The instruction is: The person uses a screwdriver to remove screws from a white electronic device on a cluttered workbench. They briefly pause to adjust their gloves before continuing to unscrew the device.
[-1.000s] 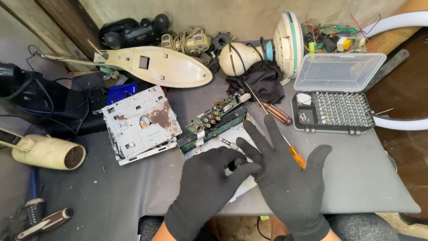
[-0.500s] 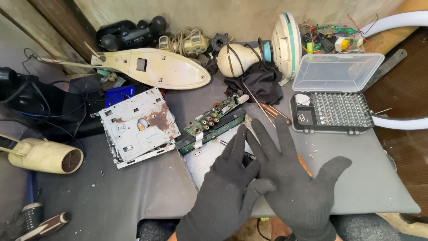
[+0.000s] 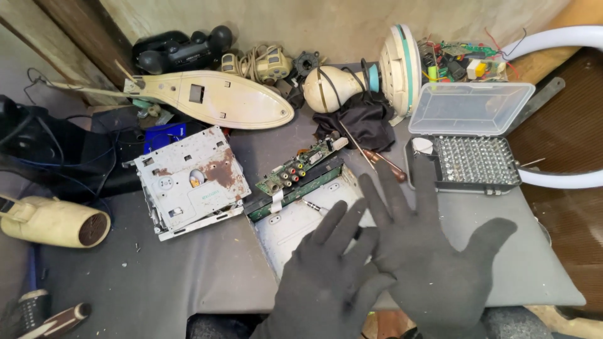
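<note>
Both my hands wear black knit gloves and hover low over the front of the grey table. My left hand (image 3: 330,276) has its fingers spread over a flat metal chassis plate (image 3: 295,226). My right hand (image 3: 433,257) overlaps it on the right, fingers wide apart, holding nothing. A green circuit board (image 3: 298,172) with coloured jacks lies along the plate's far edge. Just beyond my right fingertips rests a screwdriver with a wooden handle (image 3: 380,161).
A rusty metal drive case (image 3: 188,182) lies left of the plate. An open bit set case (image 3: 471,160) sits at right. Further back are a cream elongated housing (image 3: 213,100), a black cloth (image 3: 355,122), a fan-like part (image 3: 399,69) and loose electronics. A cream dryer-shaped item (image 3: 53,220) lies far left.
Both gloved hands slid right and forward, fingers spreading wider. The orange-handled tool seen under my right hand earlier is now hidden.
</note>
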